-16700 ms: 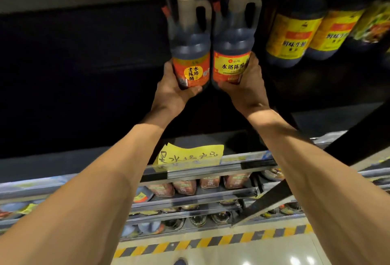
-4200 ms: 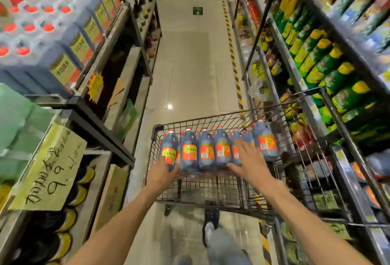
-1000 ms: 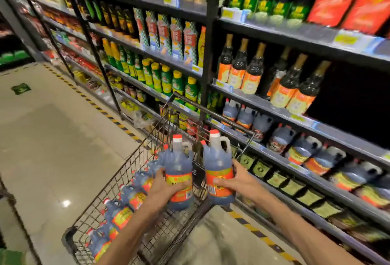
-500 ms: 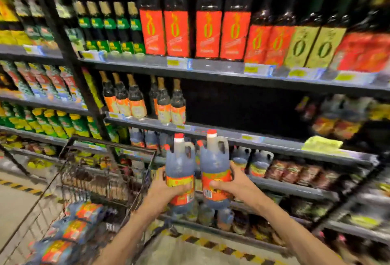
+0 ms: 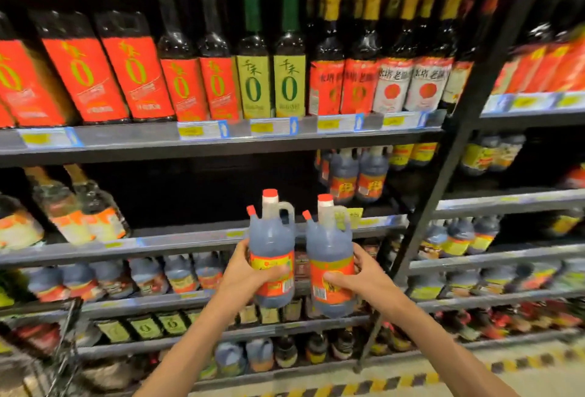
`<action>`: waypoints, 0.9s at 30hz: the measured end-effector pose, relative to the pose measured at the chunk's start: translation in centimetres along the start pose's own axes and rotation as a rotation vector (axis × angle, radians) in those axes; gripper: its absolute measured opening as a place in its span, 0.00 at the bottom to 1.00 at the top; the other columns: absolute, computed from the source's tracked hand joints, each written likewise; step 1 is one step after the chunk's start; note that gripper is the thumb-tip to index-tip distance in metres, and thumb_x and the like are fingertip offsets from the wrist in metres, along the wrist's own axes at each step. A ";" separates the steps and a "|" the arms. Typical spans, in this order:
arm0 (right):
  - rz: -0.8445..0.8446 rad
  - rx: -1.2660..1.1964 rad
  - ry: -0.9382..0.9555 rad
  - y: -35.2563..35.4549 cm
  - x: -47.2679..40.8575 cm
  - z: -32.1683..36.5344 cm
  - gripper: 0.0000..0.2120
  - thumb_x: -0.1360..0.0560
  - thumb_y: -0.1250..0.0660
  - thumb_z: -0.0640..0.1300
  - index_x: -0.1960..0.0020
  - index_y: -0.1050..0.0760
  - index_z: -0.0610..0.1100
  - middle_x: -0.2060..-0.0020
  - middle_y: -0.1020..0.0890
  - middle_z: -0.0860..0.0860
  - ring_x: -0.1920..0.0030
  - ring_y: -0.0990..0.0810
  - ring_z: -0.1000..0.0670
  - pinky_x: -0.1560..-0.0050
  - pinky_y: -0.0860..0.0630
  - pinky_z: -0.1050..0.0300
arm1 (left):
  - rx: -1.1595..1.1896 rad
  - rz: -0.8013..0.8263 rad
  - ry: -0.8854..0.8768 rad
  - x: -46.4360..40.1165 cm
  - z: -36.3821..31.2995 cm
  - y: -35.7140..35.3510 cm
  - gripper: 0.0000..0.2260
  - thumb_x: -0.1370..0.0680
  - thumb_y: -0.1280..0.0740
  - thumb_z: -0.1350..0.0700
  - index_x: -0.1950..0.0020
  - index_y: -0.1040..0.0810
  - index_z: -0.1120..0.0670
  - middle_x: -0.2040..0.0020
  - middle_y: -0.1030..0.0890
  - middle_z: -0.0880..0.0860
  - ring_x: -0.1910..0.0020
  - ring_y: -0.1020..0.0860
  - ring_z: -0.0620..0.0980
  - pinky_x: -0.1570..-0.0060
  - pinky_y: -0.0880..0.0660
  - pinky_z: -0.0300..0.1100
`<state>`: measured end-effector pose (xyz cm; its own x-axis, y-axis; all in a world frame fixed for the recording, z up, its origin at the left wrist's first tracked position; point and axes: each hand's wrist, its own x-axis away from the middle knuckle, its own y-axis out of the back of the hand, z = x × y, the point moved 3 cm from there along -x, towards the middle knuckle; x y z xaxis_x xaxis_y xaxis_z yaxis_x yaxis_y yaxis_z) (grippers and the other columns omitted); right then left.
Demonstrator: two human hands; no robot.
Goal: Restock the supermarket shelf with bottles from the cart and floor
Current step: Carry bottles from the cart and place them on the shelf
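Two jugs in hand, both upright, long axis vertical, caps up. Left hand wraps the left jug round its label; right hand wraps the right jug the same way, so each grip is closed on a jug body, thumbs across the front. Jugs sit just beside each other, a narrow gap btwn them. Key relation: the dark open stretch of the middle shelf lies above and behind the jugs, slightly left; two matching jugs already stand further right on that level. Likely next: lift and push fwd, left jug nearer the gap. Hard to read: shelf depth is black, can't tell what's at the back; labels blurred; cart cut off at lower left, contents not visible.
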<state>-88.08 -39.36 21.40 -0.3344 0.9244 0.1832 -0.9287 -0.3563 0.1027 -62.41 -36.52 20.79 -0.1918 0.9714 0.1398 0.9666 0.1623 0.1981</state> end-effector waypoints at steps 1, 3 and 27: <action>-0.026 -0.005 -0.001 1.2 -0.3 -0.1 0.33 0.30 0.20 0.45 0.30 0.31 0.55 0.39 0.18 0.55 0.45 0.16 0.58 0.50 0.18 0.61 | 0.001 0.009 -0.003 -1.4 -0.7 -0.7 0.34 0.33 0.17 0.58 0.33 0.30 0.48 0.42 0.17 0.48 0.51 0.16 0.42 0.59 0.21 0.35; -0.067 -0.004 -0.006 3.3 -1.1 -0.4 0.33 0.30 0.20 0.47 0.30 0.31 0.57 0.38 0.18 0.56 0.44 0.16 0.58 0.50 0.18 0.60 | -0.003 0.025 -0.018 -4.3 -2.1 -2.1 0.32 0.32 0.18 0.59 0.34 0.30 0.49 0.43 0.18 0.47 0.51 0.17 0.42 0.61 0.21 0.34; -0.200 -0.034 0.015 13.3 -12.7 0.7 0.30 0.31 0.21 0.48 0.32 0.28 0.55 0.41 0.15 0.56 0.42 0.15 0.53 0.47 0.18 0.56 | -0.019 0.019 -0.100 -25.1 -3.9 -10.4 0.34 0.41 0.18 0.51 0.39 0.29 0.44 0.37 0.20 0.54 0.37 0.21 0.55 0.34 0.25 0.54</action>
<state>-96.10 -55.91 21.18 -0.1453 0.9783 0.1477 -0.9816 -0.1613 0.1026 -68.30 -63.29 18.97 -0.1551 0.9868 0.0464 0.9663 0.1418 0.2147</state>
